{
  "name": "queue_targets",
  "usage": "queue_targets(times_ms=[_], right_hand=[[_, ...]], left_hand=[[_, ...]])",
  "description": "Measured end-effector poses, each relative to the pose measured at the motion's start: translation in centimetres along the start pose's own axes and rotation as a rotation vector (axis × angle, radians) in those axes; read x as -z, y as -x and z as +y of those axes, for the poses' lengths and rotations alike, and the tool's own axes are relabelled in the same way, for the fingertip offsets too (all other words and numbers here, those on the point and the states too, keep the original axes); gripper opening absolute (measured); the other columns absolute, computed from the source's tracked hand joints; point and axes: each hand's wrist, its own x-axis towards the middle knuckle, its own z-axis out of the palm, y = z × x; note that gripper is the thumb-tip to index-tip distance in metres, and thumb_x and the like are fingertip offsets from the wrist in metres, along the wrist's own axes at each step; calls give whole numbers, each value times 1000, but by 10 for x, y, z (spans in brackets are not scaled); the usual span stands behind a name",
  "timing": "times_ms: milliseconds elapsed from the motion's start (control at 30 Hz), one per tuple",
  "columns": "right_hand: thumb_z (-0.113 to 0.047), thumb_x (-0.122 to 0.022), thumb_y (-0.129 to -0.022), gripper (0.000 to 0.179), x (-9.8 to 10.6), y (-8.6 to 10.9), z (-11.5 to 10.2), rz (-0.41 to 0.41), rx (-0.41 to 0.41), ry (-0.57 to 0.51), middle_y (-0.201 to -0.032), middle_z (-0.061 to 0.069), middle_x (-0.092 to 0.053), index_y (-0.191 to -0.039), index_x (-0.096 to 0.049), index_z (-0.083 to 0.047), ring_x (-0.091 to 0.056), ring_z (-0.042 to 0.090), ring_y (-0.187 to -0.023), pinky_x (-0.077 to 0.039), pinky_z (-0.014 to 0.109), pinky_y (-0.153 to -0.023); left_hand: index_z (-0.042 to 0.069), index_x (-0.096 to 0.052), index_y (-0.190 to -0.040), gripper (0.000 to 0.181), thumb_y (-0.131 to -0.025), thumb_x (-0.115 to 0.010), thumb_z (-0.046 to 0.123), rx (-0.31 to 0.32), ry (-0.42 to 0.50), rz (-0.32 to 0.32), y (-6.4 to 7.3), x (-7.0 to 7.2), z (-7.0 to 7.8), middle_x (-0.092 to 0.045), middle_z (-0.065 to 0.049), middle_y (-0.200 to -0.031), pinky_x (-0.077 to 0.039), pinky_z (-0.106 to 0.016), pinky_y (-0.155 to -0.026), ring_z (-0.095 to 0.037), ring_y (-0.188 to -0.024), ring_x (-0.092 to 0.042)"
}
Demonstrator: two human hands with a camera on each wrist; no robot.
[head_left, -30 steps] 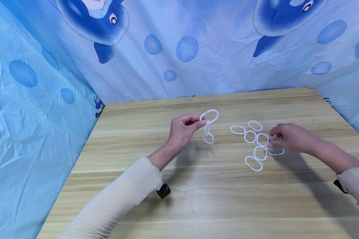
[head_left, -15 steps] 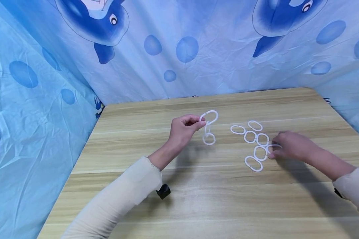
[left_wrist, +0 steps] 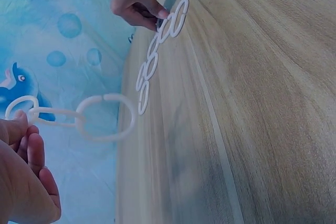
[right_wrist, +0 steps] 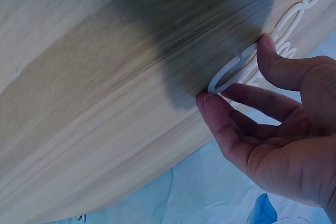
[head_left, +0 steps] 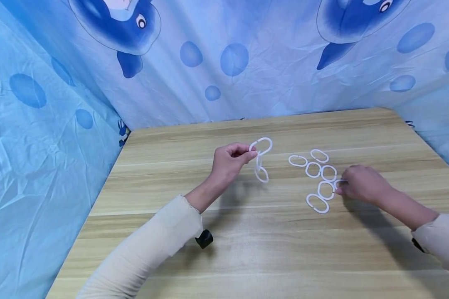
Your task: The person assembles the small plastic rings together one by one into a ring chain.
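Note:
My left hand (head_left: 227, 165) pinches the uppermost of three joined white plastic chain links (head_left: 260, 155) between thumb and fingers. In the left wrist view the middle link (left_wrist: 56, 110) runs through its two neighbours, and the short chain hangs above the table. Over at the right, my right hand (head_left: 364, 183) grips a single white link (right_wrist: 222, 72) by its edges, thumb at one end and fingertips at the other. That link is close over the wood, at the right side of a loose cluster, and the hand hides most of it in the head view.
Several separate white links (head_left: 320, 212) lie flat in a cluster on the wooden table (head_left: 269, 249), each with a small gap in its loop. Behind and at the left hangs a blue curtain (head_left: 277, 83) with dolphins. A black device (head_left: 204, 239) shows at the left sleeve.
My right hand has come down and slightly left onto the rightmost link and closed its fingers on it. The left hand stays put while its chain's lowest link swings a little.

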Motion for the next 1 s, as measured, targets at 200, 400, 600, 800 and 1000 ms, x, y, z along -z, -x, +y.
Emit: queue_targets(times_ms=[200, 400, 600, 800, 1000], right_hand=[[-19, -75, -74, 32, -1, 0, -3, 13, -31, -15, -57, -2, -44, -59, -47, -15, -40, 17, -53, -35, 36, -48], [-18, -73, -74, 29, -3, 1, -3, 38, -14, 2, -61, 2, -45, -63, -47, -12, -42, 20, -56, -35, 37, -50], [-20, -73, -74, 26, -5, 3, -3, 70, 20, 21, -66, 5, -46, -67, -49, -9, -45, 22, -59, -38, 40, -53], [-24, -74, -70, 26, -8, 4, 5, 123, 73, 11, -66, 1, -46, -68, -52, -10, -42, 17, -57, -36, 34, -51], [-25, -77, -72, 25, -2, 2, 14, 89, 51, -70, -64, -3, -49, -70, -58, -10, -42, 12, -56, -36, 29, -52]], left_hand=[[7, -74, -88, 12, -82, -78, 16, 8, 6, -5, -1, -1, 0, -68, -4, -82, -50, -30, -71, -10, -71, -57], [7, -74, -89, 12, -82, -78, 16, 10, -3, -2, -2, -1, -1, -68, -3, -81, -47, -22, -64, -10, -70, -55], [7, -74, -88, 11, -82, -78, 15, 21, -7, -3, -1, -1, -1, -67, -3, -80, -45, -20, -62, -10, -70, -55], [7, -74, -88, 11, -81, -78, 15, 27, -10, 0, -1, 0, 2, -67, -2, -80, -46, -20, -63, -9, -70, -55], [7, -74, -88, 12, -81, -78, 16, 27, -12, -9, -1, 0, 3, -67, -3, -80, -45, -20, -61, -10, -70, -56]])
